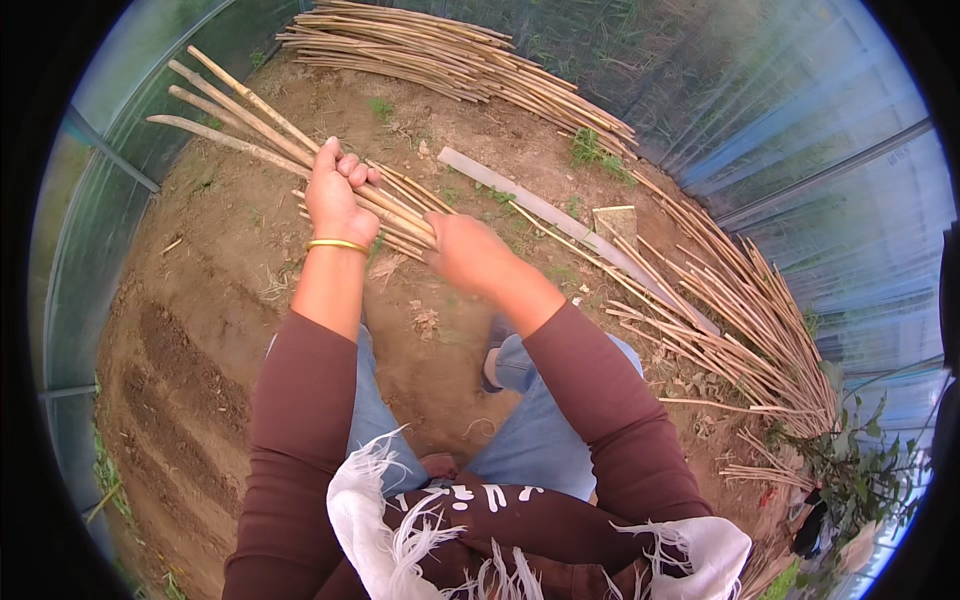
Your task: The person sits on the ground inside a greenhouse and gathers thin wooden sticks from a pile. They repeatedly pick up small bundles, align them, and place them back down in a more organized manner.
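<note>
A handful of bamboo poles (251, 124) slants across in front of me, its ends fanned out at the upper left. My left hand (341, 191), with a yellow bangle at the wrist, is wrapped around the middle of these poles. Farther down the same bundle, my right hand (465, 251) grips the poles near their lower right ends. More thin poles (409, 184) show beneath and beside the bundle, between my hands; whether they lie on the ground or belong to the bundle is hard to tell.
A large pile of poles (405, 52) lies along the far plastic wall. Loose poles (742, 322) spread at the right beside the plastic sheeting (817, 195). A flat grey strip (540, 210) crosses the bare soil (217, 247). A leafy plant (862, 457) grows at the lower right.
</note>
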The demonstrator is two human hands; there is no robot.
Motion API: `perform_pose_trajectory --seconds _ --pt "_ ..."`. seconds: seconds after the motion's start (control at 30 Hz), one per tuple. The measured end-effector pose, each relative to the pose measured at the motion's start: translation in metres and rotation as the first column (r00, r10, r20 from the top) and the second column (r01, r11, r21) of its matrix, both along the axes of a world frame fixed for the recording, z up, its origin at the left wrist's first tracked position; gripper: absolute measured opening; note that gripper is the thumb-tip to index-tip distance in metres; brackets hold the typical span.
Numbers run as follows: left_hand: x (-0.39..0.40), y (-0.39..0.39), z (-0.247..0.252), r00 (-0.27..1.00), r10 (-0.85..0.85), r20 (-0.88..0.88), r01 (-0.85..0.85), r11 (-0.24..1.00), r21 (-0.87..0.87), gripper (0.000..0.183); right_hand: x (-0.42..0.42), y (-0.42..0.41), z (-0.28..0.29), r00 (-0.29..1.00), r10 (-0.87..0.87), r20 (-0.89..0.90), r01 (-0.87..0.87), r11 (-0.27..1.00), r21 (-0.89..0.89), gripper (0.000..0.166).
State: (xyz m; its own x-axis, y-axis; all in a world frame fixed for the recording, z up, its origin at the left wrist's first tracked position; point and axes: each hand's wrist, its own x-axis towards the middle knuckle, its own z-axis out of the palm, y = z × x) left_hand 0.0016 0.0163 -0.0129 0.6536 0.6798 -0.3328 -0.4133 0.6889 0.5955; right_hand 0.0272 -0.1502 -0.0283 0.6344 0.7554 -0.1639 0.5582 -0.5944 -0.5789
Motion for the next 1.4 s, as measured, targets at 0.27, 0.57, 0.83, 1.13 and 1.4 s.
perform_pose_trajectory --seconds 0.27,0.57,0.83,1.13,1.4 --pt "-0.003 0.004 0.001 1.0 -0.009 0.021 0.01 0.999 -0.051 0.027 0.0 0.001 0.0 0.999 0.029 -0.013 -0.03 0.999 -0.041 0.022" --pt "-0.002 0.006 -0.004 0.999 -0.027 0.03 0.028 0.999 -0.031 0.027 0.0 0.001 -0.005 0.999 0.031 -0.014 -0.03 0.999 0.017 0.022" --pt "-0.002 0.004 -0.005 0.997 -0.055 0.047 0.057 0.998 -0.041 0.028 0.004 -0.001 -0.008 0.999 0.037 0.023 -0.038 0.999 0.025 0.024" --pt "-0.003 0.006 -0.006 0.987 -0.148 0.068 0.153 0.986 -0.072 0.025 0.013 -0.01 -0.002 0.999 0.021 0.043 -0.022 1.0 0.019 0.024" --pt "0.0 -0.01 -0.004 0.833 -0.417 0.364 0.449 0.893 -0.005 0.013 0.024 -0.042 0.032 0.997 -0.082 -0.001 0.082 0.995 0.052 0.021"
